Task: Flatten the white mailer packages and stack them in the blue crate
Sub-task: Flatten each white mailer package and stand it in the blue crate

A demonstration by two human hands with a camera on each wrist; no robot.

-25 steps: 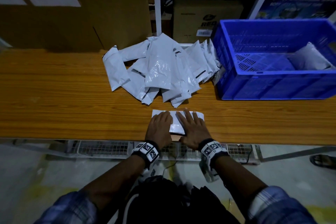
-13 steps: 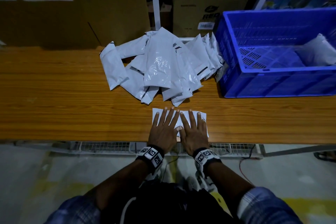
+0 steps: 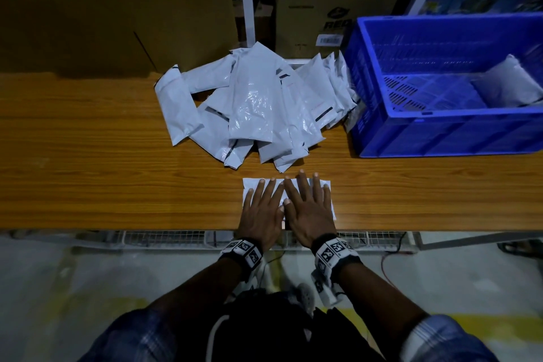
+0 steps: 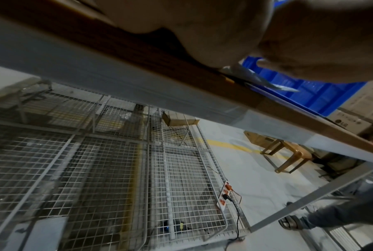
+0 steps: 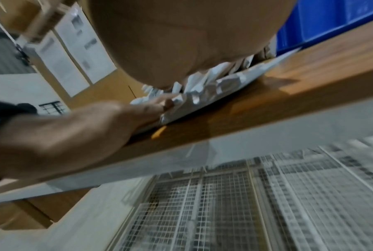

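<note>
Early in the job: one mailer being pressed flat, a whole pile waiting.

On the wooden table (image 3: 88,185), the blue crate (image 3: 440,132) at the right holds only one white package (image 3: 511,82), so most of the work seems left. The heap of mailers (image 3: 258,109) lies untouched beside the crate. Near the table's front edge, the left hand (image 3: 261,211) and right hand (image 3: 308,209) press flat, fingers straight, on a single mailer (image 3: 327,185).
</note>
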